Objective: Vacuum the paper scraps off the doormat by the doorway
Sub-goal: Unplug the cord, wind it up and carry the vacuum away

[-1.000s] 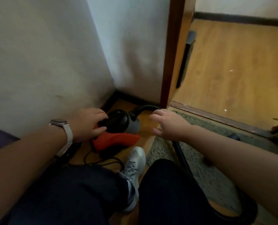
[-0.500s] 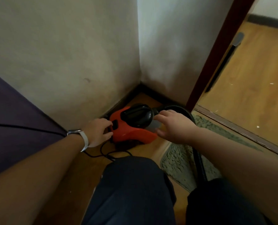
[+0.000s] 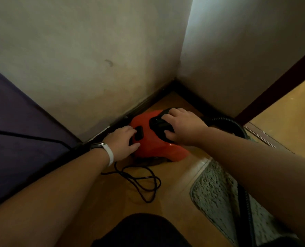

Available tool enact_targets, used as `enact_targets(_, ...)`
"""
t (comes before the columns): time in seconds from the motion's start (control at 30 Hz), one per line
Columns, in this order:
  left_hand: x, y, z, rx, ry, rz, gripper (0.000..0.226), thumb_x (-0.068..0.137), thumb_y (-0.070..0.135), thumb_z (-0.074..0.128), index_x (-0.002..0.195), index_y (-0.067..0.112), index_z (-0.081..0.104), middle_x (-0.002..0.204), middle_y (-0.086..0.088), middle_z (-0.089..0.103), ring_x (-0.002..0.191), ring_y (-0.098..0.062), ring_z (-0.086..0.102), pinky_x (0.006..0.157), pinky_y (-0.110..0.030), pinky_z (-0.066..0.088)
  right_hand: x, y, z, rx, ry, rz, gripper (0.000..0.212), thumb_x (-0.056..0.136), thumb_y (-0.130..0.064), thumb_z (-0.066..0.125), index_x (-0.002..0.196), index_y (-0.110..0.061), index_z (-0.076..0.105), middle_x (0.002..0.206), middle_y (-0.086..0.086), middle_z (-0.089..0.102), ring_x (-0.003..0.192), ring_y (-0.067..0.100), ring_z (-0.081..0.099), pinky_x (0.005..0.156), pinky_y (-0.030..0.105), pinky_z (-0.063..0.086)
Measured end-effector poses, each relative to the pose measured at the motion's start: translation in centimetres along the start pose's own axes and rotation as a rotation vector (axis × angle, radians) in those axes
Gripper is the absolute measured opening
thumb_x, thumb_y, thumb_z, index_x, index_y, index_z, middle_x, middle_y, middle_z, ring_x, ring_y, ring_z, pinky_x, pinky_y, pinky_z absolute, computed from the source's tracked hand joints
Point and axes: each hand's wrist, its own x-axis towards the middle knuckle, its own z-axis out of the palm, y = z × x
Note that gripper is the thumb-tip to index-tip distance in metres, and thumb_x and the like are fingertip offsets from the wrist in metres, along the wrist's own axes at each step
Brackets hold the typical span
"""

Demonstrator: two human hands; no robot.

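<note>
Your red-and-black vacuum (image 3: 153, 148) sits upright in the wall corner, frame center, black hose (image 3: 226, 122) curling right, cord (image 3: 144, 182) looped on the floor below. Your shaggy grey doormat (image 3: 217, 191) lies flat, lower right; scraps not discernible.

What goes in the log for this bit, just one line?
left hand on red vacuum by black switch | right hand on black top | cord loose on floor | doormat not yet vacuumed
</note>
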Motion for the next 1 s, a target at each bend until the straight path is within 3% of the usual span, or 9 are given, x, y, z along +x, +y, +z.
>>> enact_targets(0.2, 1.1, -1.2, 1.6, 0.034, -0.005, 0.031, 0.071, 0.094, 0.056, 0.053, 0.151, 0.020, 0.035, 0.160, 0.001, 0.027, 0.145, -0.021, 0.027, 0.116, -0.041, 0.031, 3.2, 0.1, 1.0, -0.159, 0.115, -0.073, 0.044, 0.089, -0.047, 0.058, 0.121, -0.016, 0.056, 0.120, 0.010, 0.053, 0.109, 0.032, 0.051, 0.088, 0.043, 0.042)
enact_targets(0.3, 1.1, -1.2, 2.3, 0.046, 0.047, 0.087, 0.072, 0.092, 0.055, 0.057, 0.150, 0.016, 0.038, 0.160, -0.001, 0.029, 0.145, -0.022, 0.029, 0.116, -0.042, 0.031, 4.6, 0.4, 0.9, -0.094, 0.013, -0.071, 0.047, 0.090, -0.051, 0.058, 0.122, -0.018, 0.054, 0.117, 0.007, 0.052, 0.109, 0.029, 0.051, 0.085, 0.040, 0.044)
enact_targets(0.37, 1.2, -1.1, 2.6, 0.033, 0.079, 0.129, 0.071, 0.092, 0.052, 0.060, 0.149, 0.013, 0.041, 0.158, -0.005, 0.033, 0.144, -0.024, 0.032, 0.116, -0.040, 0.028, 5.1, 0.7, 1.0, -0.043, -0.083, -0.056, 0.041, 0.093, -0.053, 0.055, 0.118, -0.021, 0.056, 0.106, 0.003, 0.057, 0.099, 0.026, 0.057, 0.076, 0.037, 0.049)
enact_targets(0.5, 1.2, -0.8, 3.5, -0.023, 0.113, 0.149, 0.070, 0.091, 0.045, 0.065, 0.145, 0.006, 0.045, 0.153, -0.011, 0.041, 0.141, -0.029, 0.038, 0.115, -0.036, 0.027, 5.3, 1.2, 1.7, -0.031, -0.031, -0.076, 0.039, 0.092, -0.056, 0.053, 0.111, -0.023, 0.059, 0.093, -0.001, 0.061, 0.083, 0.023, 0.060, 0.066, 0.037, 0.052)
enact_targets(0.7, 1.3, -1.3, 4.8, -0.119, 0.156, 0.126, 0.069, 0.089, 0.044, 0.066, 0.144, 0.007, 0.047, 0.153, -0.008, 0.042, 0.140, -0.028, 0.040, 0.111, -0.033, 0.027, 5.6, 1.4, 2.8, -0.038, 0.045, -0.091, 0.040, 0.090, -0.059, 0.053, 0.104, -0.023, 0.060, 0.087, -0.002, 0.061, 0.077, 0.023, 0.061, 0.062, 0.036, 0.052)
enact_targets(0.87, 1.1, -1.3, 4.5, -0.087, 0.136, 0.123, 0.084, 0.086, 0.068, 0.039, 0.146, 0.010, 0.044, 0.155, -0.006, 0.040, 0.140, -0.026, 0.040, 0.111, -0.038, 0.032, 5.5, 1.2, 2.6, -0.039, 0.037, -0.082, 0.039, 0.089, -0.059, 0.053, 0.103, -0.023, 0.059, 0.085, -0.004, 0.060, 0.075, 0.021, 0.059, 0.061, 0.036, 0.052)
enact_targets(1.0, 1.1, -1.0, 3.2, -0.032, 0.075, 0.106, 0.076, 0.091, 0.059, 0.057, 0.151, 0.018, 0.037, 0.159, 0.001, 0.031, 0.145, -0.020, 0.029, 0.116, -0.037, 0.026, 5.2, 1.1, 2.4, -0.023, 0.034, -0.086, 0.037, 0.089, -0.058, 0.052, 0.102, -0.024, 0.057, 0.090, -0.004, 0.060, 0.082, 0.022, 0.059, 0.060, 0.036, 0.050)
